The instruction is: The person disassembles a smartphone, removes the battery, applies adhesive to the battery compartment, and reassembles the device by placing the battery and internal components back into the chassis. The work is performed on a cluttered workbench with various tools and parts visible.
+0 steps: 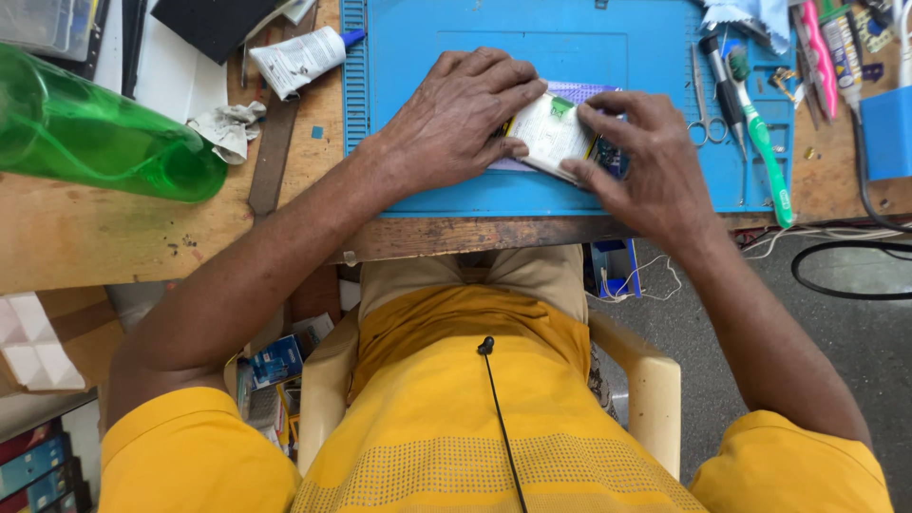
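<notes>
A flat white rectangular part (549, 133), like a phone battery, lies in an opened device (608, 157) on the blue work mat (456, 190). My left hand (461, 119) lies flat over its left end, fingers pressing on the white part. My right hand (641, 161) covers the right end, with fingertips on the white part's right and lower edges. Much of the device is hidden under both hands.
A green plastic bottle (95, 138) lies at the left on the wooden bench. A white glue tube (299, 59) and crumpled paper (226, 128) lie near it. Scissors (705, 119), a green-handled toothbrush (765, 142) and other tools sit on the mat's right side. A blue box (888, 133) stands far right.
</notes>
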The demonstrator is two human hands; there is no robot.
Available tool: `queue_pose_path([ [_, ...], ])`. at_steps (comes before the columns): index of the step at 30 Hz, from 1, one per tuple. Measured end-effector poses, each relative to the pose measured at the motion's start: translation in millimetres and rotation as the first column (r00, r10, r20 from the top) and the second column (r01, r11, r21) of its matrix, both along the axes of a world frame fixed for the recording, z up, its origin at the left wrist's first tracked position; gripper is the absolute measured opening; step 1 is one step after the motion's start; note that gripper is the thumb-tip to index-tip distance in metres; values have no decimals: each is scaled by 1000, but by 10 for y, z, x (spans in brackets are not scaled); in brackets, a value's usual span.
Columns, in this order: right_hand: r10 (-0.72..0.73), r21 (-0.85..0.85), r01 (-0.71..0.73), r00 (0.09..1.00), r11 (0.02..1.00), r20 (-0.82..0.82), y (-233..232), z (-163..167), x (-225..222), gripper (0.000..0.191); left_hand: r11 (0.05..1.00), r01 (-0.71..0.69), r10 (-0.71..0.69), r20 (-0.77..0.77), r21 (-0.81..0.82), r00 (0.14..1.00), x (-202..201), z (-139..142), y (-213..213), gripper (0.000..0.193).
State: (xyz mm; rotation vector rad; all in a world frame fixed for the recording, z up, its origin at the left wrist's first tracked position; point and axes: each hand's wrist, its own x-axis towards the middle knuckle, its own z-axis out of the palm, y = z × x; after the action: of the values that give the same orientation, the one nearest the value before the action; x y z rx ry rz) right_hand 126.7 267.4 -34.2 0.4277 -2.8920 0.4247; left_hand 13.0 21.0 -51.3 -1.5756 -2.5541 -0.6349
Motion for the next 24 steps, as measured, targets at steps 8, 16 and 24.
queue_pose_path([
  [8, 116, 74, -111, 991, 991, -64, 199, -41, -236, 28, 990, -127, 134, -112, 65, 985, 73, -128, -24, 64],
  [16, 190, 343, -135, 973, 930, -133, -326, -114, 209, 49, 977, -174, 193, -158, 125, 968, 131, -167, 1, 57],
  [24, 34, 277, -33, 999, 960, 2, -214, -21, 415, 62, 981, -163, 181, -198, 104, 963, 141, -72, -15, 56],
])
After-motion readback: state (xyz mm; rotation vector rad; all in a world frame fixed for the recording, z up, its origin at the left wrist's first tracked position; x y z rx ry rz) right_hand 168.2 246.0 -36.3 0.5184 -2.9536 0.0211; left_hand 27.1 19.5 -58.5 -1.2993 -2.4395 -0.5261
